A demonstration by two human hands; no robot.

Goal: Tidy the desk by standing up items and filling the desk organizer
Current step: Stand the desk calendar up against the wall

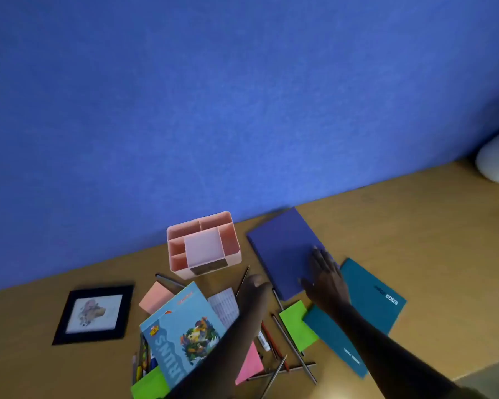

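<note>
Notebook (280,246) under flat right hand (326,279)

1. Right hand (326,279) — palm down, fingers straight and spread, forearm reaching forward from the lower right.
2. Left hand (255,286) — blurred, finger pose unclear; forearm stretched forward, near the right.

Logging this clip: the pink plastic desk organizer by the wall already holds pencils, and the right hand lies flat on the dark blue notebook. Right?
Not quite. The head view shows the pink plastic desk organizer with empty compartments; the pencils lie loose on the wooden desk. The right hand does lie flat on the dark blue notebook.
</note>
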